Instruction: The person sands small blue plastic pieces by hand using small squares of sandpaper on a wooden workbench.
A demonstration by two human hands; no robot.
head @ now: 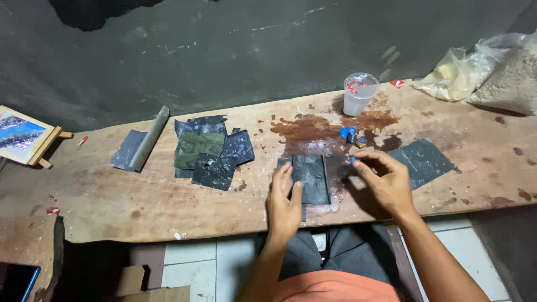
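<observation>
Near the lower centre of the frame, the left hand [285, 204] lies flat with fingers spread, palm down on the left edge of a dark wet sandpaper sheet [311, 178] that rests on the wooden desk [140, 196]. The left grip is open, pressing rather than clasping. Just to the right, the right hand [386, 184] hovers over the sheet's right side, its fingertips [358, 160] pinched on a small blue piece [353, 159]; most of that piece is hidden, so its shape cannot be told.

Above the sheet, a dark wet stain spreads across the wood, with a few small blue pieces [348, 133] lying in it. A clear plastic cup [359, 93] stands just beyond them, toward the upper right. Another dark sheet [422, 161] lies right of the right hand. Left of centre sits a loose pile of dark and greenish sandpaper sheets [208, 148], and further left a rolled strip [150, 138]. Plastic bags [486, 72] fill the upper right corner; a small painting on an easel [25, 134] stands at the left edge
</observation>
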